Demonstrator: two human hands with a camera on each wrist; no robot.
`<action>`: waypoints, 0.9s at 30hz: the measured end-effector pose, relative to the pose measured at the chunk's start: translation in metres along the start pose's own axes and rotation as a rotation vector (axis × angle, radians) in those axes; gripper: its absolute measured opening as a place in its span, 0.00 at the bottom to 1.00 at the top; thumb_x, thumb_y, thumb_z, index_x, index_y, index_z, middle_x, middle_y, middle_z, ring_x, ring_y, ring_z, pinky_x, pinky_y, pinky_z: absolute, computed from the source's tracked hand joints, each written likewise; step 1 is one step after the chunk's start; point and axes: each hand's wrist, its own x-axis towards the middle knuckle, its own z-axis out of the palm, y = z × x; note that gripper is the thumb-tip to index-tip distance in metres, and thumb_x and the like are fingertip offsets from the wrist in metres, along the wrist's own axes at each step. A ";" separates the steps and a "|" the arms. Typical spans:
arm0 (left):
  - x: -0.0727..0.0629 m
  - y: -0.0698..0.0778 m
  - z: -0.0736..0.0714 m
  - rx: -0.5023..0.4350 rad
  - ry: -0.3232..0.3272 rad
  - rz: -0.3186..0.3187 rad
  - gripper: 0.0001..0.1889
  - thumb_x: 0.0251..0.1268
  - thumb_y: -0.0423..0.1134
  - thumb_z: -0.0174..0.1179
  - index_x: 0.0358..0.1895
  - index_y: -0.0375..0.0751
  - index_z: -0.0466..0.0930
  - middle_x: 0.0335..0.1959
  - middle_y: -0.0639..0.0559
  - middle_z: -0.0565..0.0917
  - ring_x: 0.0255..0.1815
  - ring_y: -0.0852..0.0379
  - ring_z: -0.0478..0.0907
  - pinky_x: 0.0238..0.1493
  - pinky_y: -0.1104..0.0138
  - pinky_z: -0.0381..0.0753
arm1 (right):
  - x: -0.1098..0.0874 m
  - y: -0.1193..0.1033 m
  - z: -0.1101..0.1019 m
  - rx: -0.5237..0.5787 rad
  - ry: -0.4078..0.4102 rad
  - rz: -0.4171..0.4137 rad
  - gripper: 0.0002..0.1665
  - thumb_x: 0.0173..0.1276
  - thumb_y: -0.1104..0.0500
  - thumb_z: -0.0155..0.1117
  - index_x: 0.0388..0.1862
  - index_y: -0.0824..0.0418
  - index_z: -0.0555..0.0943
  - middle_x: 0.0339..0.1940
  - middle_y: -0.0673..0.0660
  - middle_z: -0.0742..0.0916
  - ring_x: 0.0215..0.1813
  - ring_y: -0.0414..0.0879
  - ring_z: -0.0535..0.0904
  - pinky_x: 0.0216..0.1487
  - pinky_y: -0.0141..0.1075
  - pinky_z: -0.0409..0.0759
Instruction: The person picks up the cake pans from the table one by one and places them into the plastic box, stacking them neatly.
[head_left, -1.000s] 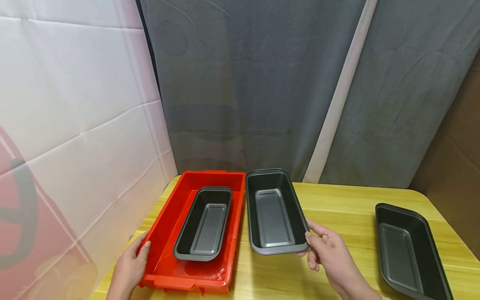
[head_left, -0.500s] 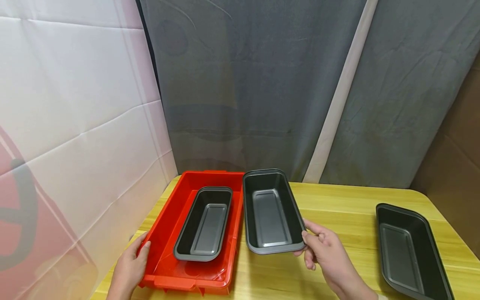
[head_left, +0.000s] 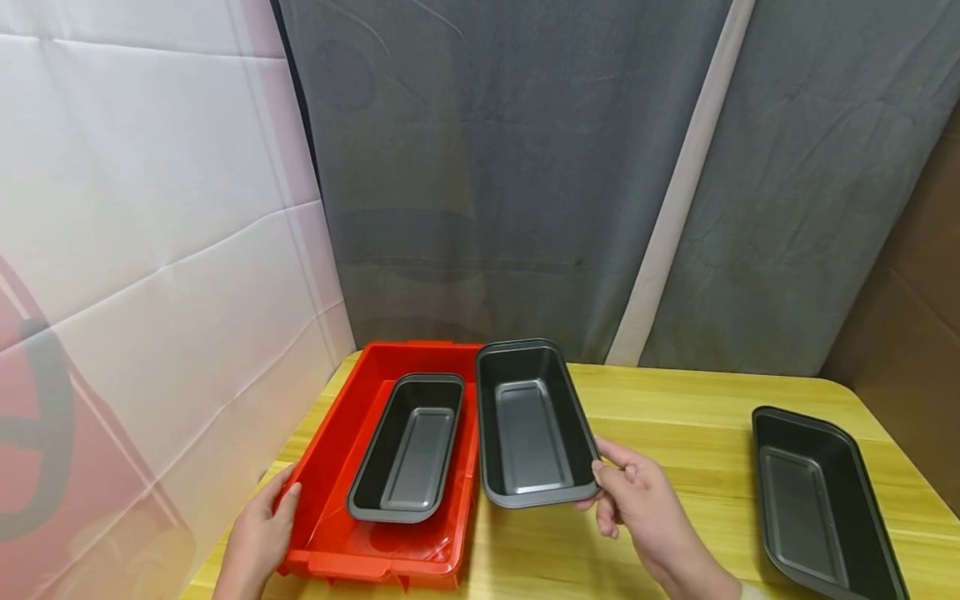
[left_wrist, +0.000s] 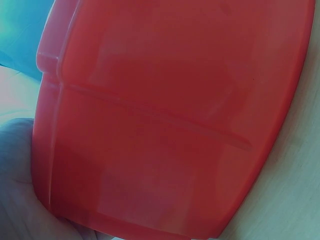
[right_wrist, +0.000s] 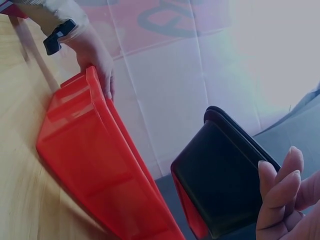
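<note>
My right hand point(head_left: 637, 508) pinches the near right corner of a dark loaf pan point(head_left: 534, 433), thumb on the rim and fingers beneath. In the right wrist view this loaf pan point(right_wrist: 225, 175) hangs above the table, its far left side overlapping the red bin's edge in the head view. A second loaf pan point(head_left: 408, 450) lies inside the red plastic bin point(head_left: 348, 567). At the bin's near left corner, my left hand point(head_left: 258, 533) grips the rim, thumb over the inside. Red plastic wall point(left_wrist: 165, 120) fills most of the left wrist view.
A third loaf pan point(head_left: 821, 504) stands on the wooden table point(head_left: 697, 417) at the right. A white printed cloth wall point(head_left: 165, 208) rises on the left, a grey curtain point(head_left: 487, 183) behind, and a brown panel point(head_left: 900, 333) at the far right.
My right hand has carried its loaf pan slightly left, so that it now overlaps the red bin's right rim. The left hand, the bin and the other pans have stayed put.
</note>
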 end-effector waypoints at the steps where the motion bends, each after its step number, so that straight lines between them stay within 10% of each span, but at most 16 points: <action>1: 0.000 0.000 0.000 -0.001 0.000 -0.004 0.30 0.78 0.49 0.44 0.75 0.36 0.56 0.63 0.28 0.69 0.50 0.38 0.76 0.45 0.54 0.83 | 0.000 0.000 0.001 0.003 -0.001 -0.001 0.32 0.75 0.65 0.47 0.73 0.77 0.54 0.20 0.53 0.85 0.12 0.36 0.72 0.17 0.25 0.68; 27: -0.001 0.001 0.001 -0.010 -0.004 -0.023 0.31 0.78 0.50 0.44 0.75 0.36 0.55 0.64 0.28 0.68 0.51 0.38 0.75 0.48 0.53 0.83 | 0.010 0.004 0.018 0.055 -0.047 -0.012 0.29 0.76 0.66 0.46 0.73 0.75 0.57 0.21 0.53 0.86 0.12 0.35 0.73 0.17 0.24 0.68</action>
